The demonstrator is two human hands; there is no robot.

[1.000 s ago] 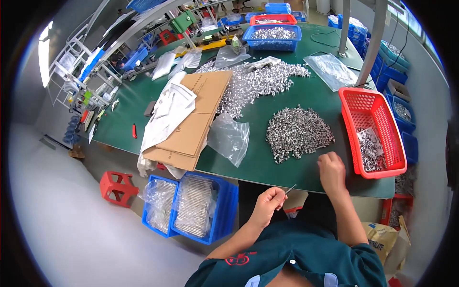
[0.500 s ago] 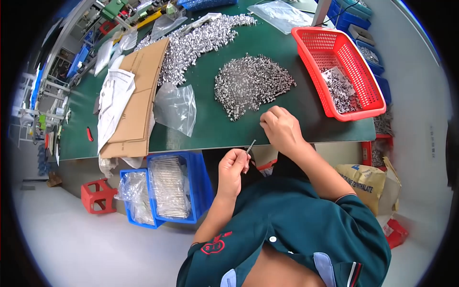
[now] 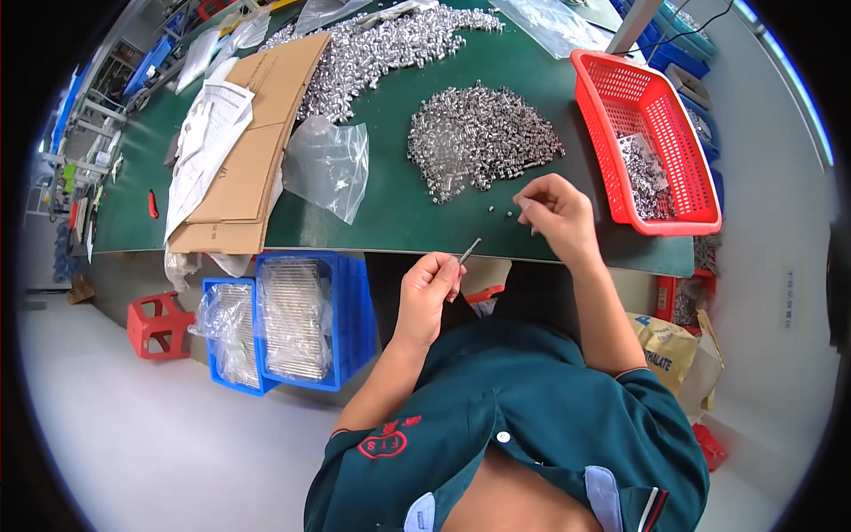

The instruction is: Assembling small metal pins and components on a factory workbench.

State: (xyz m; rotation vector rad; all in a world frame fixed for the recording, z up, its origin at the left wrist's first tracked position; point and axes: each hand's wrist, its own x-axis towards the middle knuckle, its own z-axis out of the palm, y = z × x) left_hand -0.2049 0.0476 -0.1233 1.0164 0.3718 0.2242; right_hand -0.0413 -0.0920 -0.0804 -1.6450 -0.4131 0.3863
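Observation:
My left hand is closed at the table's front edge around a thin metal rod, whose tip points up and away to the right. Over the tabletop, my right hand has its fingers curled, thumb and forefinger close together; whatever sits between them is too small to make out. Just left of those fingertips lie two small metal pieces. Beyond them spreads a pile of small shiny metal parts, apart from both hands.
A red plastic basket holding more metal parts stands at the right. Farther back lies a larger heap of silvery parts. Flattened cardboard, papers and a clear plastic bag are on the left. Blue crates stand below the table's edge.
My right hand has moved right, and two small loose pieces now show beside its fingers. The left hand still holds the rod. The whole view has shifted slightly.

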